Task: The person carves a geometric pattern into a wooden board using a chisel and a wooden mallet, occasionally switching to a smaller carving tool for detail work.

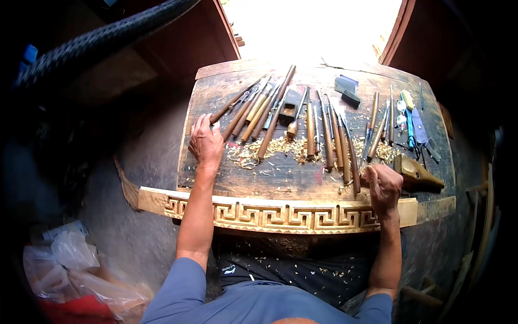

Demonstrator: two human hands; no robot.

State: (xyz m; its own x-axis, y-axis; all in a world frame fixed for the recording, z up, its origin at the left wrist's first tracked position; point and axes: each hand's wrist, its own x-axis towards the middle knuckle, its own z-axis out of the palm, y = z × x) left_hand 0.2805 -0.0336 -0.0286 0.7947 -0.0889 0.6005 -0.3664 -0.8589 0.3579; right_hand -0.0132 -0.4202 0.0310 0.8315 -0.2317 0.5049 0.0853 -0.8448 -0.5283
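Observation:
My left hand (206, 141) is at the left end of a row of carving tools, its thumb and forefinger closed around the butt of a dark-handled chisel (231, 105). The chisel slants away to the right, its far end lying among the other tools. My right hand (384, 186) is curled closed above the bench's near right side, beside a wooden mallet-like block (415, 171); whatever its fingers may hold is hidden. Between my forearms and the bench runs a long pale board (291, 217) carved with a Greek-key pattern; both forearms cross over it.
Several chisels and gouges (329, 135) lie across the worn workbench (216, 81), with wood shavings (243, 154) around their handles. Dark sharpening blocks (348, 92), a brush (408, 102) and glasses (401, 113) are farther back. Plastic bags (75, 259) lie on the floor at left.

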